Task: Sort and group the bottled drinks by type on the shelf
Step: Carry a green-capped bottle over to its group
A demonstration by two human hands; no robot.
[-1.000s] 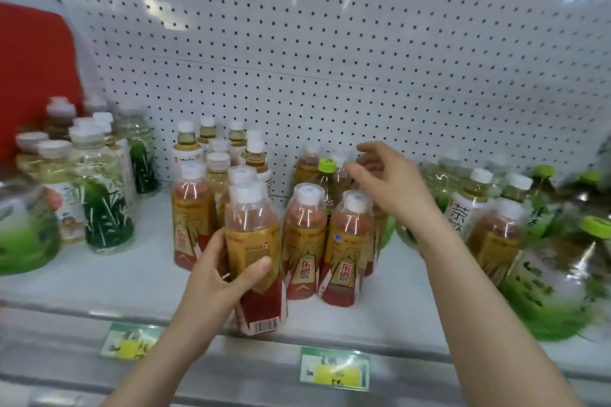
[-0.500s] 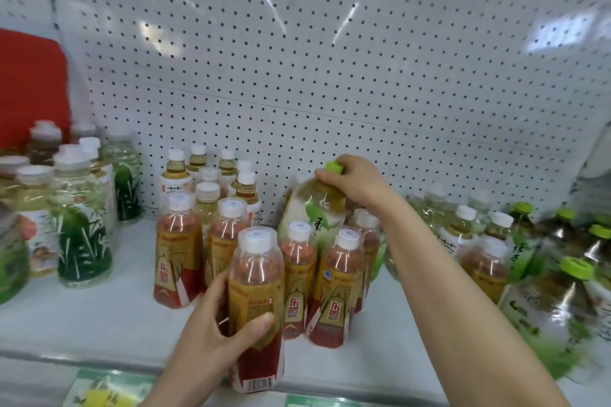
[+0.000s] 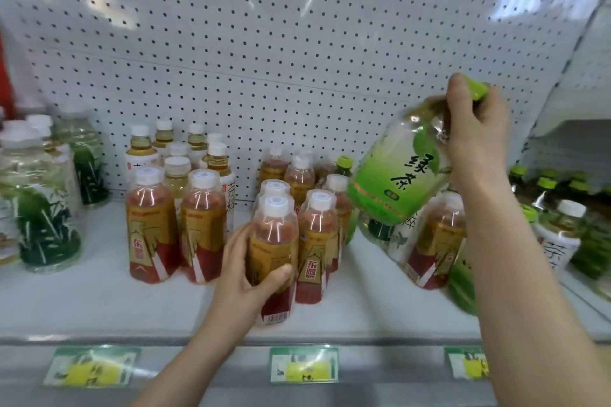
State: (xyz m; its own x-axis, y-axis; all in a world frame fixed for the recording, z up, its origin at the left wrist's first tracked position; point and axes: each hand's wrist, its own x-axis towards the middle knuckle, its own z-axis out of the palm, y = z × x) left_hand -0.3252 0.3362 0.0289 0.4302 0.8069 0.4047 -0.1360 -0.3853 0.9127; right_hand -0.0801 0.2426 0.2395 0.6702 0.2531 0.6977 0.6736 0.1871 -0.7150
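My right hand [image 3: 474, 139] grips a green tea bottle [image 3: 396, 175] by its neck, just under the green cap, and holds it tilted in the air above the right part of the shelf [image 3: 99, 301]. My left hand [image 3: 246, 277] wraps around a red-and-gold labelled bottle [image 3: 272, 241] with a white cap, standing near the shelf's front edge. Several more red-and-gold bottles [image 3: 150, 225] stand in a cluster around it. Pale yellow tea bottles [image 3: 216, 158] with white caps stand behind them.
Large bamboo-print bottles [image 3: 43, 218] stand at the left. Green-capped and white-capped bottles [image 3: 558, 228] crowd the right end. A white pegboard [image 3: 264, 26] backs the shelf. Price tags [image 3: 302, 365] line the front rail.
My right hand has lifted the green tea bottle out from behind the red-and-gold cluster and carried it up and to the right. My left hand stays on its bottle.
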